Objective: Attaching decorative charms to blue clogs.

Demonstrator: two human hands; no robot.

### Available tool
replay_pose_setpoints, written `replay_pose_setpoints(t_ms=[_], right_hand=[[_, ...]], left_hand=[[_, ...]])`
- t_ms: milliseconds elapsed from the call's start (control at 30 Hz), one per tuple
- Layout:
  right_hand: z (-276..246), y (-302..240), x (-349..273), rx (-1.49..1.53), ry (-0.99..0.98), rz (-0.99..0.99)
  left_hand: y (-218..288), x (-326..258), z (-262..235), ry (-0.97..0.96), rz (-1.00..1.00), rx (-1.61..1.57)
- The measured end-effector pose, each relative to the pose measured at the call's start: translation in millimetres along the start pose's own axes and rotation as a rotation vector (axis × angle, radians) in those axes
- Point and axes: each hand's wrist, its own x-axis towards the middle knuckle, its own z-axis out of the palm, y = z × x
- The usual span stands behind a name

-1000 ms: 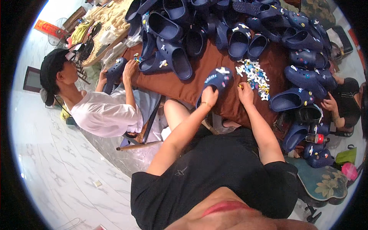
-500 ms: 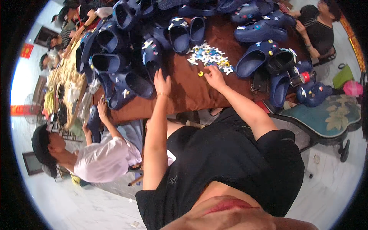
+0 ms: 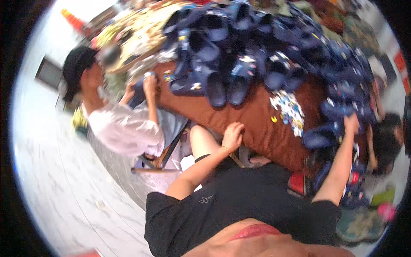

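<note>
My left hand [image 3: 233, 135] lies at the near edge of the brown-covered table, its fingers loosely bent and apart with nothing seen in them. Out to the right, my right hand [image 3: 351, 124] reaches in among the navy clogs, by the toe of a clog [image 3: 320, 136] and just beneath another clog [image 3: 341, 111]. Motion blur hides whether its fingers grip either one. Between my hands is a heap of small white, blue and yellow shoe charms [image 3: 287, 109]. One yellow charm [image 3: 274, 119] sits apart from them.
Many navy clogs [image 3: 242, 79] crowd the far side of the brown cloth [image 3: 257, 115]. At my left a person in a white shirt [image 3: 124, 128] handles a navy clog [image 3: 138, 92]. Another person [image 3: 385, 137] is at the right. A red box [image 3: 298, 184] stands near the table's right corner.
My right hand has left the charm heap and stretched right to the clogs. My left hand has drawn back from a clog to the table edge. The view has turned left.
</note>
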Motion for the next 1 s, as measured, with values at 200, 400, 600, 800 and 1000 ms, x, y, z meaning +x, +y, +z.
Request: replay_pose_setpoints(t_ms=[200,400,600,800,1000], right_hand=[[-19.4,-30.7,-4.6,0.03,0.086,-0.304],[-47.7,-86.0,-95.7,0.645,0.029,-0.555],[-7.1,-156.1,-238.2,1.298,-0.608,-0.511],[-12.4,-191.1,-316.8,1.113,-0.807,-1.027],[25.8,-210.9,-260.1,1.145,-0.584,-0.762]], left_hand=[[6.3,-2.1,-13.0,-0.072,-0.184,-0.109],[47.1,38.2,-39.5,-0.247,-0.426,-0.501],[79.1,48.5,-44.0,-0.213,-0.437,-0.957],[12.3,20.6,-32.9,0.052,-0.997,-1.571],[-19.8,4.1,-60.3,-0.022,-1.118,-1.656]])
